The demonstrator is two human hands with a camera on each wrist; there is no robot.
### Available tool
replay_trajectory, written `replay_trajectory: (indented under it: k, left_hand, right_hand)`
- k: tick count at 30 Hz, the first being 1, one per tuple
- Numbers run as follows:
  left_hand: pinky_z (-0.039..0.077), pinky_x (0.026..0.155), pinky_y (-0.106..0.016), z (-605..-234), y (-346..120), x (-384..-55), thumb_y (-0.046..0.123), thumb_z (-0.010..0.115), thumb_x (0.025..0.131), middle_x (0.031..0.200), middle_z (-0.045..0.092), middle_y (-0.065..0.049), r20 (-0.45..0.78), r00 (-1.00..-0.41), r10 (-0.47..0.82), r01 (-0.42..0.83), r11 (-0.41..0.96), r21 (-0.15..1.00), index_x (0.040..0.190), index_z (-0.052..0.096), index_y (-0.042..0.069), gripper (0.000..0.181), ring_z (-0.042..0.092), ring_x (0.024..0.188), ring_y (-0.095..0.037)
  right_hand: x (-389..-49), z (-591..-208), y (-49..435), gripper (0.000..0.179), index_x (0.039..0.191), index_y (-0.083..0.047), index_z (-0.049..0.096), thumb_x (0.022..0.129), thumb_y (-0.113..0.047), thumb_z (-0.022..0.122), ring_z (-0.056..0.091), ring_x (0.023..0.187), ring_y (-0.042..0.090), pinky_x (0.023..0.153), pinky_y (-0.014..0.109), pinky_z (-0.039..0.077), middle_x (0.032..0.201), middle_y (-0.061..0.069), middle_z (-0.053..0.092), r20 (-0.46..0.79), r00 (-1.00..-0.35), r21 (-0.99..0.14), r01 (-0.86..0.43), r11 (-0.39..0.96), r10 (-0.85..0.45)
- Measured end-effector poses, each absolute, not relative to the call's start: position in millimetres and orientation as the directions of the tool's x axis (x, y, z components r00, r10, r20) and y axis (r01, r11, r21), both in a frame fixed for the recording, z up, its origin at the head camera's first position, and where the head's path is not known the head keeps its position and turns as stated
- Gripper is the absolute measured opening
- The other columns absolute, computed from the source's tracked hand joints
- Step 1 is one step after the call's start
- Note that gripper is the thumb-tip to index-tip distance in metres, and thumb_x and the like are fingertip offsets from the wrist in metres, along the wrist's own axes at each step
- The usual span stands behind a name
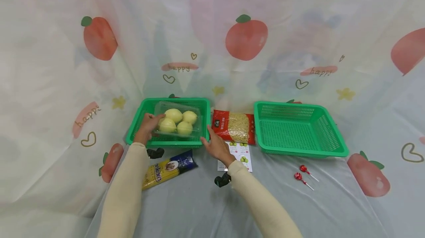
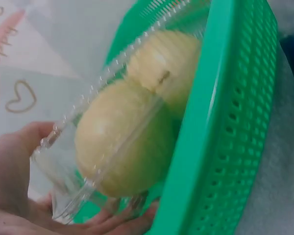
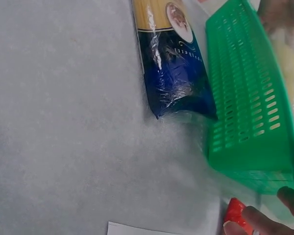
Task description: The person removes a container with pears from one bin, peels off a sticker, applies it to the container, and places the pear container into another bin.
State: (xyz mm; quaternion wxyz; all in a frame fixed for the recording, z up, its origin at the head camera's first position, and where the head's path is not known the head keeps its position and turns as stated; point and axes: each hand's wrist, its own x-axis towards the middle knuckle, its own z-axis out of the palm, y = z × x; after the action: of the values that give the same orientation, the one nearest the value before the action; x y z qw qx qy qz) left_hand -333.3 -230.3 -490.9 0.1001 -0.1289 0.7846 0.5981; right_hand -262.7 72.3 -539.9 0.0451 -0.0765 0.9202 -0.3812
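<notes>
A clear plastic box (image 1: 196, 133) of several pale yellow fruits (image 1: 173, 115) sits tilted inside the left green basket (image 1: 132, 133). My left hand (image 1: 148, 125) holds the box by its left end, thumb on top and fingers reaching beneath it in the left wrist view. My right hand (image 1: 217, 145) is at the basket's front right corner, with thumb and forefinger spread along the rim. In the right wrist view, its other fingers (image 3: 264, 223) extend outside the basket, beside a red package (image 3: 235, 215).
A spaghetti pack (image 1: 169, 169) lies before the left basket. Between the baskets are a red pasta bag (image 1: 238, 127) and a printed sheet (image 1: 244, 157). A second green basket (image 1: 299, 153) stands right, with two lollipops (image 1: 300, 177) in front. A patterned curtain (image 1: 212, 46) hangs behind.
</notes>
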Motion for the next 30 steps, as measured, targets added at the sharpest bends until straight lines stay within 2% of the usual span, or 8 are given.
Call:
replay_trajectory:
  k: [3,5,11,15,20,24,27,30]
  left_hand:
    - [0.059,0.093,-0.061,-485,-231,-322,0.050,0.059,0.106,0.138,0.037,-0.024,-0.288,-0.949,-0.125,-0.311,0.233,0.921,0.112,0.025,0.017,0.047,0.057,0.113,-0.038]
    - [0.063,0.081,-0.051,-480,-234,-315,0.052,0.059,0.105,0.138,0.039,-0.024,-0.254,-0.955,-0.157,-0.284,0.220,0.933,0.113,0.026,0.018,0.048,0.061,0.111,-0.037]
    - [0.049,0.052,-0.024,-457,-241,-290,0.052,0.064,0.102,0.109,0.045,-0.007,-0.159,-0.964,-0.212,-0.183,0.103,0.978,0.108,0.031,0.023,0.044,0.056,0.070,-0.013]
    - [0.047,0.054,-0.024,-445,-243,-268,0.046,0.064,0.103,0.117,0.048,-0.001,-0.168,-0.966,-0.197,-0.169,-0.010,0.986,0.105,0.031,0.024,0.039,0.050,0.064,-0.009]
    - [0.063,0.072,-0.031,-437,-239,-244,0.043,0.061,0.106,0.129,0.045,0.003,-0.197,-0.969,-0.147,-0.188,-0.072,0.979,0.109,0.031,0.025,0.035,0.061,0.083,-0.010]
    - [0.062,0.074,-0.029,-439,-234,-225,0.046,0.062,0.106,0.128,0.046,0.003,-0.198,-0.970,-0.144,-0.190,-0.066,0.980,0.110,0.034,0.027,0.034,0.063,0.091,-0.010]
    - [0.063,0.075,-0.029,-442,-232,-211,0.045,0.062,0.106,0.130,0.046,0.001,-0.200,-0.970,-0.138,-0.190,-0.081,0.978,0.110,0.036,0.027,0.032,0.065,0.088,-0.009]
    - [0.064,0.079,-0.031,-446,-229,-197,0.044,0.062,0.106,0.130,0.046,-0.001,-0.202,-0.971,-0.129,-0.190,-0.097,0.977,0.110,0.037,0.025,0.032,0.059,0.071,-0.005]
  right_hand:
    - [-260,-541,75,0.073,0.171,-0.022,0.025,0.110,-0.050,0.054,0.068,0.120,0.032,0.067,0.039,0.055,0.156,0.012,0.056,-0.035,-0.982,-0.731,-0.103,0.674,-0.188]
    - [-258,-541,79,0.071,0.170,-0.023,0.029,0.109,-0.049,0.056,0.065,0.127,0.035,0.074,0.044,0.059,0.161,0.012,0.051,-0.033,-0.982,-0.750,-0.097,0.654,-0.184]
    - [-260,-540,96,0.062,0.165,-0.020,0.042,0.109,-0.039,0.061,0.068,0.123,0.034,0.088,0.052,0.060,0.154,0.015,0.058,0.022,-0.989,-0.756,-0.113,0.645,-0.147]
    - [-259,-541,105,0.061,0.163,-0.018,0.045,0.108,-0.039,0.062,0.070,0.119,0.033,0.083,0.049,0.061,0.152,0.016,0.060,0.027,-0.991,-0.753,-0.108,0.649,-0.133]
    - [-258,-543,116,0.062,0.163,-0.019,0.044,0.108,-0.042,0.060,0.070,0.118,0.033,0.088,0.050,0.061,0.155,0.015,0.057,-0.005,-0.993,-0.755,-0.074,0.651,-0.119]
    - [-255,-544,123,0.061,0.163,-0.021,0.043,0.109,-0.044,0.059,0.069,0.120,0.033,0.097,0.054,0.058,0.156,0.013,0.057,-0.036,-0.993,-0.761,-0.044,0.648,-0.109]
    - [-254,-545,129,0.062,0.163,-0.020,0.044,0.109,-0.045,0.059,0.069,0.123,0.035,0.101,0.058,0.055,0.156,0.014,0.056,-0.034,-0.994,-0.762,-0.043,0.646,-0.107]
    - [-252,-545,136,0.061,0.162,-0.018,0.044,0.109,-0.044,0.059,0.069,0.124,0.036,0.103,0.059,0.054,0.157,0.015,0.056,-0.028,-0.995,-0.754,-0.043,0.656,-0.098]
